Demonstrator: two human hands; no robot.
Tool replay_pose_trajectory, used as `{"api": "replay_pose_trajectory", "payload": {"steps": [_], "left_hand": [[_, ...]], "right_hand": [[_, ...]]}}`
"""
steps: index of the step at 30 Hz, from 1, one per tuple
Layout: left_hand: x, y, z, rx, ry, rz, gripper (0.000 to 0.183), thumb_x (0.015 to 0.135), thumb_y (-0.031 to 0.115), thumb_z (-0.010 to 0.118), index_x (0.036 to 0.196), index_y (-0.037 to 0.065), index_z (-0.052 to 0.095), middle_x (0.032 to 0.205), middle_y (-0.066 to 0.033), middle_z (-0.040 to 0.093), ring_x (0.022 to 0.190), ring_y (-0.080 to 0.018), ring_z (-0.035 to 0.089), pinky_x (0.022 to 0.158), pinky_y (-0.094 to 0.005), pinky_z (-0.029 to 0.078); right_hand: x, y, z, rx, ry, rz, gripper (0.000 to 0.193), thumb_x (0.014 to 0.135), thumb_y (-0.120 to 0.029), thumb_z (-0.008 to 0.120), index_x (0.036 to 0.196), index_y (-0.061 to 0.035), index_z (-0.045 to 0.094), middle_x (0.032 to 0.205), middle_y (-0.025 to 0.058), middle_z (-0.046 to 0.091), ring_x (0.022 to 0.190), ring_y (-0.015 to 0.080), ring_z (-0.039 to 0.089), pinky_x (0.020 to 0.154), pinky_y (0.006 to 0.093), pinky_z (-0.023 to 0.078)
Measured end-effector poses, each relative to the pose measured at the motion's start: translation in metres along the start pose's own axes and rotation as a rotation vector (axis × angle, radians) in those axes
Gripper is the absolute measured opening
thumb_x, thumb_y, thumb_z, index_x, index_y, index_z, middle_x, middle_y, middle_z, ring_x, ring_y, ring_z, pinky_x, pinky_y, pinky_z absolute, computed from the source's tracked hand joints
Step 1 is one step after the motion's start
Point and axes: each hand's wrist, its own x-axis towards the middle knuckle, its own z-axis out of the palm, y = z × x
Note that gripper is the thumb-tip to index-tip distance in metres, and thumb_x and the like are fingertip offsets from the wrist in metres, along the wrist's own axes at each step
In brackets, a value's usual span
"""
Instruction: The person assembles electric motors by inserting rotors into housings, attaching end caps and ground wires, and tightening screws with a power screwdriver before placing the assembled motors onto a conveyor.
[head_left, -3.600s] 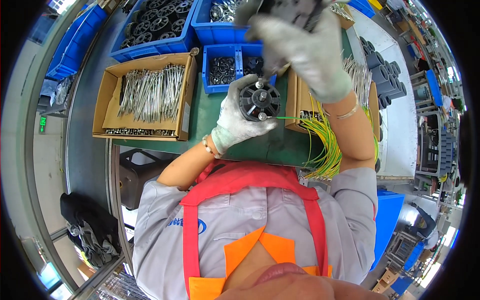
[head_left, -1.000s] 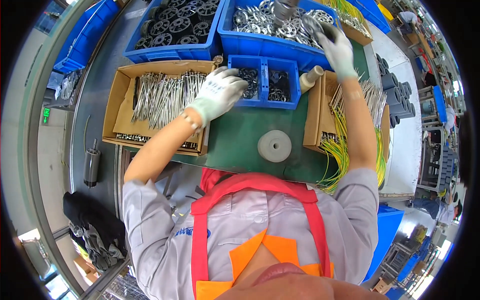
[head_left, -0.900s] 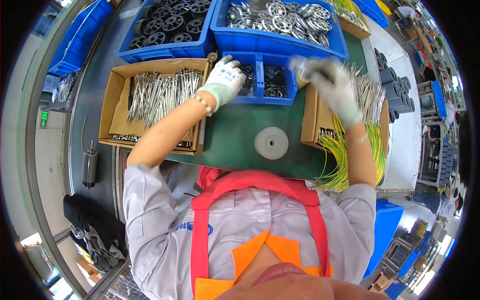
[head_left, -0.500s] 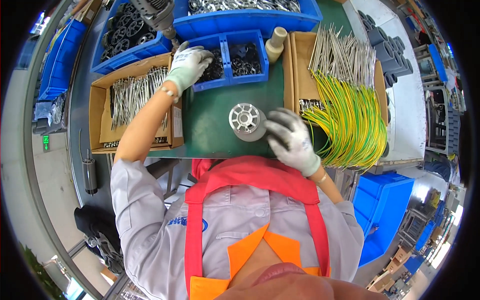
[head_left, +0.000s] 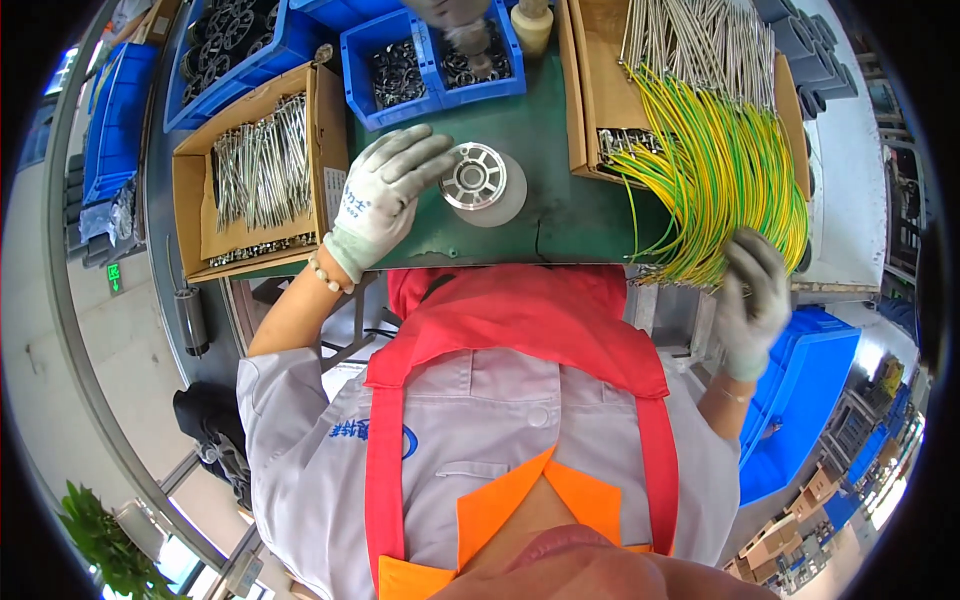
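Note:
A silvery spoked metal ring point(head_left: 473, 176) sits on top of a pale round cylinder point(head_left: 505, 205) on the green bench mat. My gloved left hand point(head_left: 385, 195) is just left of it, palm down, fingers stretched out and nothing held. Its fingertips come close to the ring's rim; whether they touch cannot be told. My gloved right hand point(head_left: 755, 305) is at the loose lower ends of the yellow-green wires point(head_left: 715, 190), fingers apart and partly bent. Nothing shows in its grasp. A blurred power tool point(head_left: 465, 30) hangs over the small blue bins.
Two small blue bins point(head_left: 433, 100) hold black parts. A cardboard box point(head_left: 330, 150) of metal rods stands left, another box point(head_left: 585, 90) with rods and wires right. A cream bottle point(head_left: 531, 28) stands behind; a large blue crate point(head_left: 800, 400) is low at right.
My left hand has left the hanging tool and come down beside the ring. My right hand has moved right from the cylinder to the wires. The tool has swung right.

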Motion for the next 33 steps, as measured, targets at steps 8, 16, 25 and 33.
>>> {"api": "replay_pose_trajectory", "payload": {"steps": [8, 16, 25, 33], "left_hand": [[0.025, 0.035, 0.037, -0.142, -0.250, -0.139, 0.076, 0.085, 0.044, 0.070, 0.143, 0.001, 0.045, 0.145, -0.0240, 0.047, 0.137, -0.0472, 0.039, 0.112, -0.0531, 0.035], [0.015, 0.039, 0.054, -0.072, -0.250, 0.002, 0.073, 0.095, 0.049, 0.059, 0.147, 0.002, 0.041, 0.153, -0.0216, 0.039, 0.143, -0.0468, 0.031, 0.115, -0.0558, 0.028], [0.015, 0.036, 0.060, -0.094, -0.210, -0.035, 0.082, 0.079, 0.033, 0.078, 0.147, 0.008, 0.042, 0.152, -0.0215, 0.040, 0.140, -0.0460, 0.035, 0.115, -0.0554, 0.030], [0.013, 0.036, 0.051, -0.099, -0.219, -0.130, 0.078, 0.070, 0.022, 0.078, 0.141, 0.006, 0.048, 0.149, -0.0207, 0.044, 0.138, -0.0456, 0.038, 0.113, -0.0537, 0.034]], "right_hand": [[-0.081, 0.085, -0.144, -0.117, 0.573, 0.607, 0.026, 0.100, -0.003, 0.055, 0.121, 0.0041, 0.067, 0.121, 0.0134, 0.068, 0.110, 0.0213, 0.064, 0.100, 0.0342, 0.050], [-0.337, 0.258, -0.276, -0.914, -0.140, 0.802, 0.017, 0.091, -0.011, 0.059, 0.104, -0.0065, 0.070, 0.089, 0.0153, 0.072, 0.079, 0.0278, 0.071, 0.073, 0.0353, 0.057], [-0.463, 0.239, -0.254, -0.698, -0.544, 1.729, 0.035, 0.101, -0.024, 0.045, 0.130, -0.0115, 0.060, 0.129, 0.0203, 0.063, 0.118, 0.0363, 0.062, 0.099, 0.0442, 0.052], [-0.434, 0.248, -0.225, -0.528, -0.130, 1.987, 0.060, 0.089, -0.051, 0.058, 0.124, -0.0023, 0.065, 0.129, 0.0225, 0.063, 0.121, 0.0352, 0.061, 0.100, 0.0440, 0.050]]}}
